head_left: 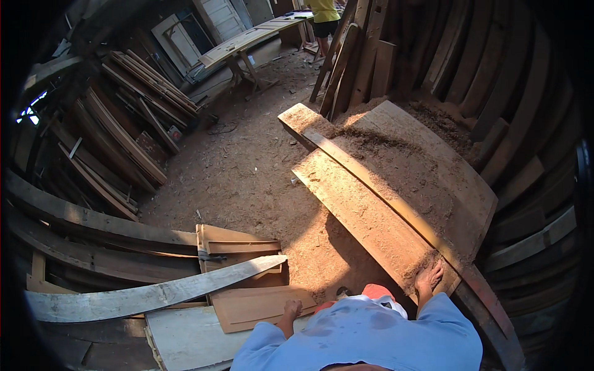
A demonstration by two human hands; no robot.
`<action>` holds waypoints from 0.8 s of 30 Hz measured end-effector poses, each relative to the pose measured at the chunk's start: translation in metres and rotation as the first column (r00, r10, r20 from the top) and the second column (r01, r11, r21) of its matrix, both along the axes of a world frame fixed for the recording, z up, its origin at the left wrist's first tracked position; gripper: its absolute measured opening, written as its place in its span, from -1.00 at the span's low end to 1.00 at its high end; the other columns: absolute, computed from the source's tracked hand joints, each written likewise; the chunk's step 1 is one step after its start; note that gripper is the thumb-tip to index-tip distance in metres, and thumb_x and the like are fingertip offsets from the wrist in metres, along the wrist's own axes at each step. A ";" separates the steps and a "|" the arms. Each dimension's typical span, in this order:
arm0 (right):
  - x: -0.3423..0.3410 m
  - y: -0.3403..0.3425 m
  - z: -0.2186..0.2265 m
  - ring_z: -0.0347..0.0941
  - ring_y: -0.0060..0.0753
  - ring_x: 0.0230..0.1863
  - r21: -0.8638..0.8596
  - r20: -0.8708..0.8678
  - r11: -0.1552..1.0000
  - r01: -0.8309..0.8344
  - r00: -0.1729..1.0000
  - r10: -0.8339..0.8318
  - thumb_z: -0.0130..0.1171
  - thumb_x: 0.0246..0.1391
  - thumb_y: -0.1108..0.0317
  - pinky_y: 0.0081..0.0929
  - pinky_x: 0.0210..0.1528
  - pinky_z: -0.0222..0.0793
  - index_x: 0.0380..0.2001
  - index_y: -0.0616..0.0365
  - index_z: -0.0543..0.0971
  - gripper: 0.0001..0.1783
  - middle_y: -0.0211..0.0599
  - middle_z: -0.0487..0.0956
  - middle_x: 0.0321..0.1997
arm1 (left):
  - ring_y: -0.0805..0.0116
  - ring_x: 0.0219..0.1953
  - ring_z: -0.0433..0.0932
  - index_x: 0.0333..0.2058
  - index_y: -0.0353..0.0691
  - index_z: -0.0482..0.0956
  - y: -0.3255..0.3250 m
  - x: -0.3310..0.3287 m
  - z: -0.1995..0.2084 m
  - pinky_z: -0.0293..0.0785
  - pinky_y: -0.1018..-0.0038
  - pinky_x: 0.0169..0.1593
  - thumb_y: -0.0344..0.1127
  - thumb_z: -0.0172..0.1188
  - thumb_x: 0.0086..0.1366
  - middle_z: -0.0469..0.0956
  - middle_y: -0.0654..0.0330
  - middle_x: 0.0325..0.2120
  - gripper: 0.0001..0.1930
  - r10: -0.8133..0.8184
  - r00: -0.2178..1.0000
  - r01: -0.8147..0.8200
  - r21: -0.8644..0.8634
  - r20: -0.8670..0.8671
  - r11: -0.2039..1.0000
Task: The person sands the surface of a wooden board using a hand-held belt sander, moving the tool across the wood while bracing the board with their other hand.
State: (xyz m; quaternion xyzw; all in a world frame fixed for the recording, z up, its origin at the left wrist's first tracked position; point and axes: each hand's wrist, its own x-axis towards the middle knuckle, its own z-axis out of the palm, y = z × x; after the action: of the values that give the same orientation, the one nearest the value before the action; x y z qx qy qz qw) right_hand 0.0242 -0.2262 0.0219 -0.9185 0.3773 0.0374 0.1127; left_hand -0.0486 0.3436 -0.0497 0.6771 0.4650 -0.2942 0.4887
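Note:
My right hand (pixel 429 276) rests on the near end of a wide wooden board (pixel 352 201), fingers stretched out against a heap of shavings (pixel 416 267). Beside that hand, a long narrow plank (pixel 377 179) runs along the board. My left hand (pixel 292 307) is over a brown wooden panel (pixel 263 306) at the lower left; its fingers look curled, and whatever they may hold is hidden. Sawdust thickly covers a broad wooden tabletop (pixel 455 151) past the plank.
A pale plank (pixel 161 295) lies across stacked boards at my left. Timber leans along the left (pixel 117 142) and right (pixel 526 117) sides. A person (pixel 324 18) in a yellow shirt stands far off by a long table (pixel 253 38). Shavings litter the floor (pixel 241 154).

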 end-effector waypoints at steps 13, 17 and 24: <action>0.076 0.083 0.037 -0.18 0.39 0.59 0.078 0.102 0.993 -0.083 0.992 0.075 0.34 0.25 0.10 0.29 0.56 -0.11 0.57 -0.07 0.11 -0.06 0.14 -0.06 0.63 | 0.20 -0.21 0.66 -0.09 -0.30 0.63 -0.104 0.160 0.028 0.58 0.28 -0.09 -0.04 0.23 0.43 0.70 0.03 -0.28 -0.62 -0.618 0.699 0.598 0.180 0.360 0.781; 0.123 0.104 0.045 -0.14 0.42 0.56 0.143 0.204 0.938 -0.315 0.937 0.284 0.42 0.16 -0.04 0.29 0.58 -0.14 0.55 -0.06 0.14 0.03 0.14 -0.04 0.60 | -0.20 0.12 0.57 0.16 -0.44 0.47 -0.102 0.219 0.049 0.47 0.02 0.21 -0.04 0.34 0.29 0.58 -0.31 0.05 -0.36 -0.743 0.583 0.512 0.561 0.329 0.650; 0.163 0.124 0.043 -0.19 0.41 0.56 0.103 0.212 0.863 -0.495 0.858 0.468 0.44 0.11 -0.08 0.30 0.58 -0.17 0.54 -0.07 0.18 0.03 0.11 -0.04 0.59 | -0.33 0.41 0.20 0.28 -0.40 0.32 -0.126 0.322 0.096 0.14 -0.09 0.46 -0.01 0.41 0.22 0.28 -0.36 0.32 -0.19 -0.764 0.401 0.200 0.766 0.505 0.611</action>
State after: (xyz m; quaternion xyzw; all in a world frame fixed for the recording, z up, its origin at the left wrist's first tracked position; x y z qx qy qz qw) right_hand 0.1873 -0.1023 0.0651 -0.9717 0.1193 0.0107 0.2038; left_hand 0.2734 0.2181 0.0467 0.9555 0.0223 0.0705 0.2855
